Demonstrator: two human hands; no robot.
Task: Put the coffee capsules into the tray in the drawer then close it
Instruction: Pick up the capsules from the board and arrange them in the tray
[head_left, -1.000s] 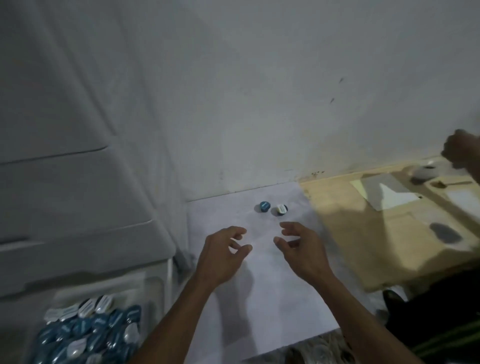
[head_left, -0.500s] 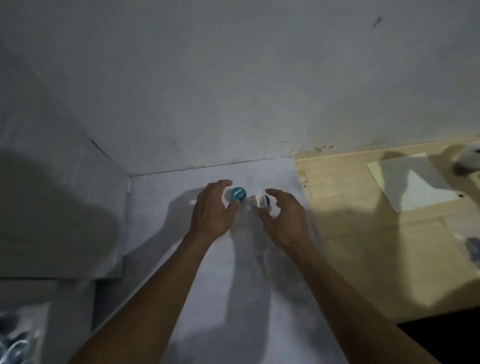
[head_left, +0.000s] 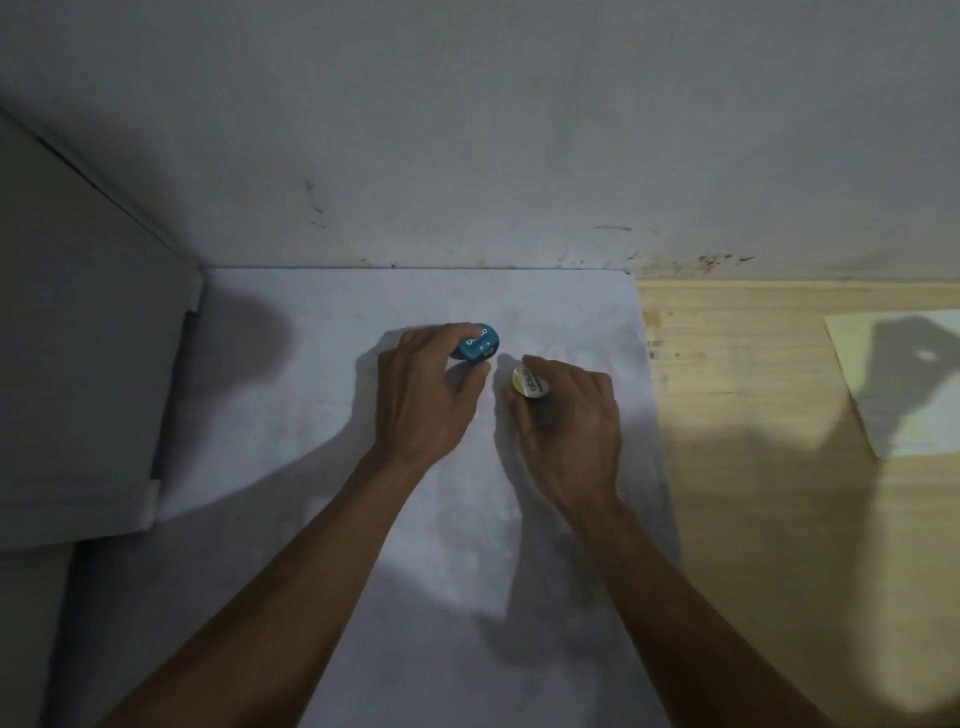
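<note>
Two coffee capsules are in my hands over a white sheet (head_left: 311, 395) on the floor near the wall. My left hand (head_left: 423, 395) pinches a blue capsule (head_left: 478, 344) between thumb and fingers, tilted so its lid faces me. My right hand (head_left: 569, 415) grips a capsule with a pale cream lid (head_left: 529, 383), also tilted. The two capsules are a short gap apart. The drawer and its tray are out of view.
A white cabinet (head_left: 78, 364) stands at the left, close to my left arm. The grey wall (head_left: 467, 130) rises just behind the sheet. Bare wooden floor (head_left: 753, 415) lies to the right, with a pale paper sheet (head_left: 904, 384) at the far right.
My hands reached forward to the two capsules and closed on them, one each. The view swung down and right, so the open drawer of capsules dropped out of sight.
</note>
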